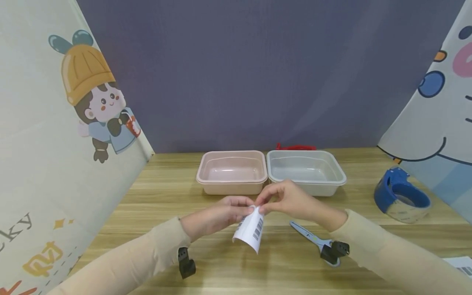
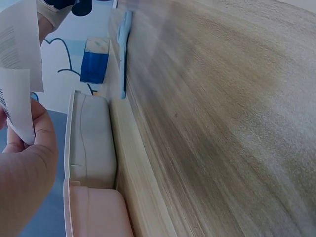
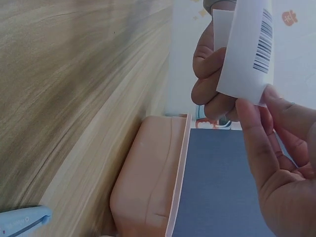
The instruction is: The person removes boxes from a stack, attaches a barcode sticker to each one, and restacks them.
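A curved white paper label (image 1: pixel 250 231) printed with barcodes hangs between the two hands above the table. My left hand (image 1: pixel 223 215) pinches its upper edge from the left, thumb in front. At the upper edge, right beside those fingers, the thumb and forefinger of my right hand (image 1: pixel 291 203) pinch the paper too. In the right wrist view the label (image 3: pixel 247 59) bends over, with another white flap (image 3: pixel 222 28) showing behind it against the left hand (image 3: pixel 210 81). Blue scissors (image 1: pixel 307 233) lie beneath the right forearm, their handles partly covered by the wrist camera.
Behind the hands a pink box (image 1: pixel 232 188) and a whitish box (image 1: pixel 328 189) stand side by side. A red object (image 1: pixel 298 147) shows behind the whitish one. To the right is a blue tape dispenser (image 1: pixel 385 192). Another barcoded paper (image 1: pixel 457 262) lies at the right edge.
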`<control>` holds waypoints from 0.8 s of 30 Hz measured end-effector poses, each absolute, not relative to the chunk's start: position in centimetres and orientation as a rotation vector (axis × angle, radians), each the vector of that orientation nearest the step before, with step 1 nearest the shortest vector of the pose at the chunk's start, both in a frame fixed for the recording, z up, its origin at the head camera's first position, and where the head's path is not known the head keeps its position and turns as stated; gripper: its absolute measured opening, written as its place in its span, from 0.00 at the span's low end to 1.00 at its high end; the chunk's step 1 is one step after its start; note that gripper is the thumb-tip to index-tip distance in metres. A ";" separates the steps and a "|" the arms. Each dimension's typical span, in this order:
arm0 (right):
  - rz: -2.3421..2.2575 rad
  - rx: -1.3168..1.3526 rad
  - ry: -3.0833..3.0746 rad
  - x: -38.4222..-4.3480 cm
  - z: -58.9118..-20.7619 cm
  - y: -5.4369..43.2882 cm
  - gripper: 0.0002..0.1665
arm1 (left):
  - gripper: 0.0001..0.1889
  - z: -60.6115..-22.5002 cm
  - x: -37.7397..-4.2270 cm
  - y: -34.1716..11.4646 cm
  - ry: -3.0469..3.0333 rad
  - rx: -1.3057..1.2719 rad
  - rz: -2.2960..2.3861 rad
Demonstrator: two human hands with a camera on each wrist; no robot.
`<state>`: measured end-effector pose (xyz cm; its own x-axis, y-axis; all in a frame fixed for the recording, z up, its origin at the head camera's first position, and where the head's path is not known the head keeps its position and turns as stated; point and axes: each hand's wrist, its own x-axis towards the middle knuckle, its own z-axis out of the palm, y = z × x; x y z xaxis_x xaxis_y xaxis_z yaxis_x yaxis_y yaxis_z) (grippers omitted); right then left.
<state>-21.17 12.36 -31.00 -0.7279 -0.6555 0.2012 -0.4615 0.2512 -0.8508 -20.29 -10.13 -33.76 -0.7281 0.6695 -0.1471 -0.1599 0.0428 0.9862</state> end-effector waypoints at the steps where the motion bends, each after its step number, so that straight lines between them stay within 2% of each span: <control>1: -1.475 -1.062 2.319 -21.2 -31.0 12.4 0.09 | 0.09 -33.8 -20.3 -10.1 1.716 0.515 1.746; 8: -1.526 -1.184 2.304 -21.4 -31.1 12.3 0.03 | 0.12 -34.1 -20.4 -10.3 1.745 0.496 1.729; 24: -1.560 -1.161 2.368 -21.4 -31.0 12.2 0.03 | 0.13 -34.8 -20.8 -10.6 1.999 0.520 1.685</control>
